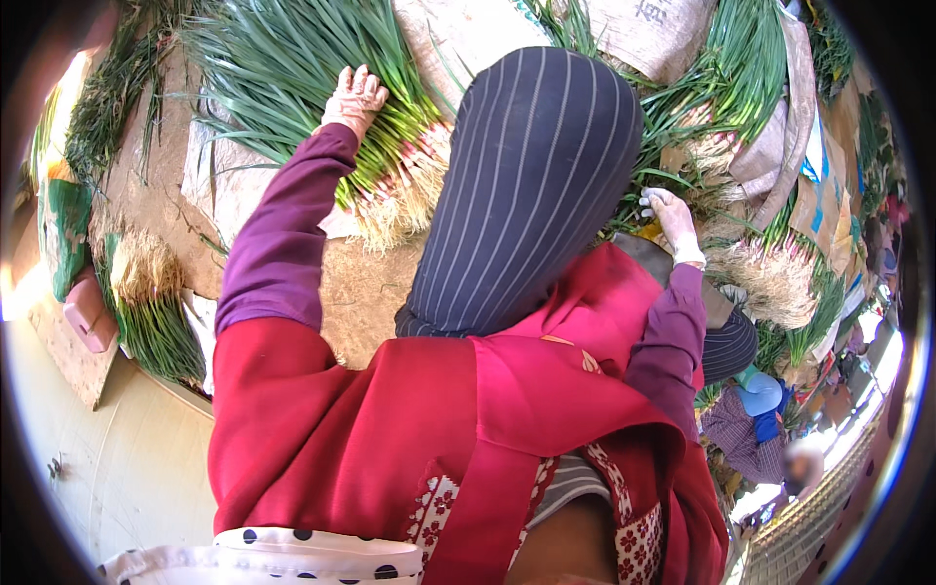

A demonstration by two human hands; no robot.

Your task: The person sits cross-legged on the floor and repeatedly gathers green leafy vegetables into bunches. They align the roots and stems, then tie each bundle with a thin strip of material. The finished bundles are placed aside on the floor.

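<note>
My left hand (356, 101), in a pale thin glove, rests on the stalks of a large pile of green onions (292, 66). The pile's pinkish bulbs and stringy roots point down towards my striped knee (537, 168). Beyond that knee, my right hand (667, 216), also gloved, is bent beside loose green leaves. Whether its fingers hold something small cannot be told. Another heap of green onions (753, 73) lies above and to the right of it, roots towards me.
A root-up bundle of green onions (146, 300) stands at the left near a pink container (91, 311). Woven sacks (651, 36) lie at the top. More rooted onions (775, 278) are at the right. Another person (753, 439) is at the lower right.
</note>
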